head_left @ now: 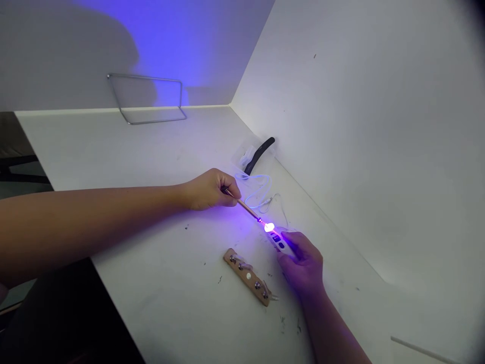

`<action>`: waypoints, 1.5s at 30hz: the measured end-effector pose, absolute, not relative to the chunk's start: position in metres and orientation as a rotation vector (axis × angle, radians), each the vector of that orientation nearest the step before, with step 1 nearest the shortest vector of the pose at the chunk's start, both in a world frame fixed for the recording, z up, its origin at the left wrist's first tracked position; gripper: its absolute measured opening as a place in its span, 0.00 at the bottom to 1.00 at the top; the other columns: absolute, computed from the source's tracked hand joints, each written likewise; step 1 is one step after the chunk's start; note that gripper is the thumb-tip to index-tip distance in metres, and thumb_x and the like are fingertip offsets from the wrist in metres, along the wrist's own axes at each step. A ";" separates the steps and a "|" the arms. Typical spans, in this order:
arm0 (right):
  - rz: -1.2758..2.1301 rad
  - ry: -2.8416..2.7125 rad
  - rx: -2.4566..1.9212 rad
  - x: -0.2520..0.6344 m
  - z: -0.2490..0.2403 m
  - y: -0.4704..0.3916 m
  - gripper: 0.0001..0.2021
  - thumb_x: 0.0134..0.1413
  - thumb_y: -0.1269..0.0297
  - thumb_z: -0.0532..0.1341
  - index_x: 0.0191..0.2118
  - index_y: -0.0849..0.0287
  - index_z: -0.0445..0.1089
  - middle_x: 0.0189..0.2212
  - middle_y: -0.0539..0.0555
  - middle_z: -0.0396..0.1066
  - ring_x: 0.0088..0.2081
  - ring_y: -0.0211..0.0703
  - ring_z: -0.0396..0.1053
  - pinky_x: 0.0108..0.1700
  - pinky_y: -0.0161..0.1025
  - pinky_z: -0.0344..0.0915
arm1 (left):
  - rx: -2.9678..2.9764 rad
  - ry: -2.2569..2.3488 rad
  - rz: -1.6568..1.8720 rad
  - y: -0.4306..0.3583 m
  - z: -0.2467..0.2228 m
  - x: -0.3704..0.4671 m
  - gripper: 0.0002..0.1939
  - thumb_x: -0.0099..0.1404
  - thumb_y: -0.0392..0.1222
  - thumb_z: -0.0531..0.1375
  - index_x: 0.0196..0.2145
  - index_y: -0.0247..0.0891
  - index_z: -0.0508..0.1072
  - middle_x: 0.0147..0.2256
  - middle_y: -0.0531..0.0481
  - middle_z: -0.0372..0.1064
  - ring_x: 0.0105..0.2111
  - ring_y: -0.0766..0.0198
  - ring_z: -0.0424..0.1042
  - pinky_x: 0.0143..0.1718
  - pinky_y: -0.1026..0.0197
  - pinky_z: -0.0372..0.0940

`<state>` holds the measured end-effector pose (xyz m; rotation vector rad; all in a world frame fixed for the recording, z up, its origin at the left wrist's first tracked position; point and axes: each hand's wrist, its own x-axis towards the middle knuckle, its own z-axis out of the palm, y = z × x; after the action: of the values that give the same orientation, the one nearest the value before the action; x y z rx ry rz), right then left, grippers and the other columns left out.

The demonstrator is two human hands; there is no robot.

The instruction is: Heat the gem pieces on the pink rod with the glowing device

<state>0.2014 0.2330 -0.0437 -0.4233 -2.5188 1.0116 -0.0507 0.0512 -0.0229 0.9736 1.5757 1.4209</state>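
My left hand (217,189) pinches a thin copper-coloured rod (248,208) whose tip points down to the right. At that tip is a small dark or purple-lit piece, too small to make out. My right hand (303,260) is wrapped round a white handheld lamp (279,241) with dark buttons, and its head glows bright violet close to the rod's tip. Below them on the white table lies a tan strip (246,277) bearing several round metal studs and clear pieces.
Behind my hands, a white cable (261,187) lies coiled beside a clear box (246,154) and a black curved object (259,155). A wire frame (157,122) stands against the back wall. A white wall rises on the right.
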 end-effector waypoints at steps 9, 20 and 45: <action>1.015 -2.515 -0.408 0.202 -0.043 0.231 0.21 0.41 0.74 0.61 0.45 0.53 0.69 0.39 0.55 0.70 0.40 0.48 0.70 0.41 0.46 0.68 | 0.889 1.592 1.418 0.051 -0.024 -0.051 0.06 0.49 0.36 0.64 0.28 0.34 0.75 0.23 0.53 0.68 0.21 0.71 0.63 0.23 0.66 0.58; 1.017 -2.509 -0.409 0.200 -0.041 0.230 0.21 0.41 0.74 0.61 0.45 0.54 0.70 0.37 0.54 0.70 0.38 0.47 0.69 0.38 0.45 0.68 | 0.890 1.607 1.380 0.048 -0.018 -0.049 0.06 0.50 0.37 0.63 0.27 0.34 0.74 0.21 0.55 0.66 0.20 0.73 0.61 0.21 0.67 0.55; 1.011 -2.516 -0.399 0.201 -0.043 0.231 0.21 0.41 0.74 0.61 0.45 0.53 0.69 0.37 0.54 0.70 0.39 0.47 0.69 0.39 0.45 0.68 | 0.882 1.557 1.399 0.049 -0.021 -0.051 0.06 0.48 0.37 0.64 0.27 0.34 0.75 0.22 0.54 0.68 0.21 0.73 0.63 0.22 0.67 0.58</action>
<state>0.2010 0.2312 -0.0429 -0.3987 -2.5164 1.0107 -0.0511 0.0491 -0.0209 0.8820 1.5571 1.3993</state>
